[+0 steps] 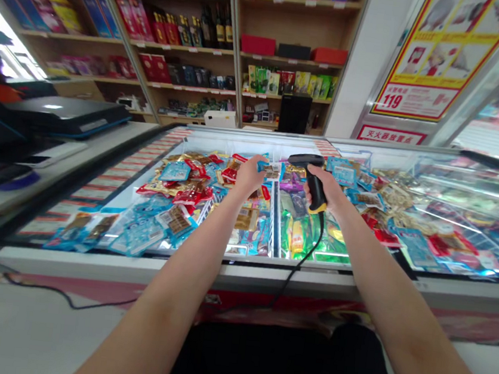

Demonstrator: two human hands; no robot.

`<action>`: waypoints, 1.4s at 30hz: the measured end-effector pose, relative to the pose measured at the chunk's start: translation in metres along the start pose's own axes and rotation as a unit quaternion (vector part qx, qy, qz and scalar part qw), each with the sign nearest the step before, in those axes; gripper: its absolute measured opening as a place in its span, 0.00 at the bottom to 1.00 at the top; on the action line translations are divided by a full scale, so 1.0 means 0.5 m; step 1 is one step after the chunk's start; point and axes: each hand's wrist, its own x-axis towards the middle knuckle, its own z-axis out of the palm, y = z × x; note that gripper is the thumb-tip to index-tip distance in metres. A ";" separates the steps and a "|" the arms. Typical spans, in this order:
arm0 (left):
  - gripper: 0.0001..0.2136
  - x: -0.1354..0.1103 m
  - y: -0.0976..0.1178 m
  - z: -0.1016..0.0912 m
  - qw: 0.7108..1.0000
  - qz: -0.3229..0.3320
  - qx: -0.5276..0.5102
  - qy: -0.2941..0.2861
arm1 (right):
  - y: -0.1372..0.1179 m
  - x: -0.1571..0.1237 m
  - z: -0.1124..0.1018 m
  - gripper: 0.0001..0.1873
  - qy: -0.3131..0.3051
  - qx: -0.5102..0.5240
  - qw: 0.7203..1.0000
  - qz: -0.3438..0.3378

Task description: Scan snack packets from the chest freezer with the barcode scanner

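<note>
My left hand (250,177) is closed on the left end of a small blue snack packet (273,170), its printed label side showing. To the right, my right hand (327,188) grips the handle of a black and yellow barcode scanner (315,185). The scanner's head points left, toward the packet, with a gap between them. A black cable (309,251) hangs from the handle's base. Below both hands, red, gold and blue packets (192,192) lie heaped in and on the chest freezer. Green and yellow packages (298,231) fill a wire-divided section under the scanner.
The freezer's white front edge (132,270) runs across before me. More packets (392,197) are piled at right. A counter (134,129) with a dark flat device (72,116) stands at left. Behind are shelves (184,47) of boxes and bottles, and a wall poster (445,53).
</note>
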 end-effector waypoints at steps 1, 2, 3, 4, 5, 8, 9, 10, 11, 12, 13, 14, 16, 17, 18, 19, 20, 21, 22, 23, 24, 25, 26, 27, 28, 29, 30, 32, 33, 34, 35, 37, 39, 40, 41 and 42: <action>0.18 0.000 0.000 -0.001 1.000 0.002 -0.005 0.006 | -0.001 -0.001 -0.002 0.16 -0.002 -0.001 1.000 0.001; 0.18 0.000 -0.001 -0.002 1.000 0.004 -0.010 0.011 | -0.001 -0.001 -0.003 0.16 -0.006 -0.001 1.000 0.001; 0.18 0.000 -0.001 -0.001 1.000 0.005 -0.012 0.015 | 0.000 -0.001 -0.005 0.16 -0.010 -0.002 1.000 -0.002; 0.18 0.000 -0.002 -0.001 1.000 0.005 -0.014 0.017 | 0.000 -0.001 -0.006 0.16 -0.016 -0.003 1.000 -0.004; 0.18 0.000 -0.003 0.000 1.000 0.006 -0.015 0.019 | 0.000 -0.001 -0.008 0.16 -0.022 -0.005 1.000 -0.007; 0.18 0.002 -0.005 0.003 1.000 0.006 -0.012 0.021 | 0.001 -0.002 -0.009 0.16 -0.032 -0.014 0.999 -0.013; 0.18 0.002 -0.005 0.003 1.000 0.005 -0.011 0.021 | 0.002 -0.003 -0.009 0.17 -0.034 -0.017 0.999 -0.015; 0.18 0.002 -0.005 0.003 1.000 0.004 -0.009 0.020 | 0.002 -0.003 -0.008 0.17 -0.036 -0.020 0.999 -0.017; 0.19 0.002 -0.005 0.003 1.000 0.004 -0.008 0.019 | 0.002 -0.004 -0.008 0.17 -0.036 -0.023 0.999 -0.019; 0.19 0.002 -0.005 0.003 1.000 0.004 -0.008 0.018 | 0.002 -0.005 -0.008 0.17 -0.037 -0.026 0.999 -0.019; 0.19 0.001 -0.004 0.002 1.000 0.006 -0.007 0.019 | 0.002 -0.005 -0.008 0.18 -0.038 -0.029 0.999 -0.019; 0.19 0.001 -0.004 0.002 1.000 0.006 -0.006 0.019 | 0.003 -0.006 -0.008 0.18 -0.038 -0.031 0.999 -0.017; 0.19 0.001 -0.004 0.002 1.000 0.005 -0.004 0.020 | 0.003 -0.006 -0.008 0.19 -0.039 -0.035 0.999 -0.013; 0.19 0.001 -0.004 0.002 1.000 0.004 -0.003 0.020 | 0.002 -0.007 -0.008 0.19 -0.040 -0.036 0.998 -0.013; 0.19 0.001 -0.004 0.003 1.000 0.004 -0.002 0.021 | 0.002 -0.007 -0.008 0.18 -0.041 -0.036 0.998 -0.012; 0.19 0.001 -0.005 0.003 1.000 0.003 -0.001 0.021 | 0.002 -0.007 -0.009 0.18 -0.043 -0.036 0.998 -0.011; 0.19 0.001 -0.005 0.003 1.000 0.001 -0.001 0.021 | 0.002 -0.007 -0.009 0.17 -0.044 -0.035 0.998 -0.011; 0.19 0.002 -0.005 0.003 1.000 0.000 0.000 0.021 | 0.001 -0.007 -0.009 0.17 -0.047 -0.035 0.998 -0.010; 0.19 0.002 -0.005 0.003 1.000 -0.001 0.001 0.020 | 0.001 -0.007 -0.009 0.17 -0.047 -0.036 0.998 -0.009; 0.19 0.002 -0.005 0.003 1.000 -0.003 0.002 0.019 | 0.000 -0.008 -0.009 0.17 -0.048 -0.036 0.998 -0.009; 0.19 0.002 -0.005 0.003 1.000 -0.006 0.004 0.019 | 0.000 -0.009 -0.008 0.17 -0.047 -0.037 0.998 -0.008; 0.19 0.002 -0.005 0.003 1.000 -0.008 0.005 0.019 | 0.000 -0.010 -0.007 0.17 -0.048 -0.038 0.998 -0.007; 0.19 0.002 -0.005 0.003 1.000 -0.010 0.007 0.018 | -0.001 -0.011 -0.006 0.17 -0.048 -0.039 0.998 -0.004; 0.19 0.002 -0.004 0.002 1.000 -0.012 0.008 0.018 | -0.001 -0.012 -0.005 0.18 -0.047 -0.041 0.998 -0.001; 0.19 0.001 -0.004 0.002 1.000 -0.012 0.009 0.017 | -0.002 -0.013 -0.005 0.18 -0.046 -0.043 0.998 0.004; 0.19 0.001 -0.004 0.002 1.000 -0.012 0.010 0.018 | -0.002 -0.014 -0.004 0.18 -0.045 -0.045 0.998 0.007; 0.19 0.001 -0.004 0.001 1.000 -0.012 0.011 0.019 | -0.002 -0.015 -0.003 0.18 -0.044 -0.047 0.998 0.010; 0.18 0.001 -0.004 0.001 1.000 -0.010 0.011 0.021 | -0.003 -0.016 -0.003 0.18 -0.045 -0.049 0.998 0.012; 0.18 0.001 -0.005 0.002 1.000 -0.009 0.011 0.022 | -0.004 -0.016 -0.004 0.18 -0.046 -0.049 0.998 0.011; 0.19 0.001 -0.006 0.002 1.000 -0.011 0.012 0.023 | -0.004 -0.016 -0.004 0.18 -0.047 -0.049 0.998 0.009; 0.19 0.002 -0.006 0.002 1.000 -0.011 0.013 0.023 | -0.004 -0.016 -0.005 0.18 -0.048 -0.049 0.998 0.008; 0.19 0.003 -0.008 0.002 1.000 -0.013 0.015 0.021 | -0.004 -0.016 -0.005 0.17 -0.050 -0.049 0.997 0.010; 0.19 0.005 -0.009 0.002 1.000 -0.013 0.017 0.018 | -0.003 -0.015 -0.006 0.17 -0.050 -0.051 0.997 0.012; 0.19 0.005 -0.009 0.002 1.000 -0.013 0.018 0.017 | -0.002 -0.015 -0.006 0.17 -0.051 -0.051 0.997 0.012; 0.19 0.005 -0.009 0.002 1.000 -0.013 0.019 0.016 | -0.002 -0.014 -0.006 0.17 -0.052 -0.051 0.997 0.011; 0.19 0.004 -0.008 0.002 1.000 -0.013 0.019 0.015 | -0.001 -0.013 -0.007 0.17 -0.053 -0.050 0.997 0.011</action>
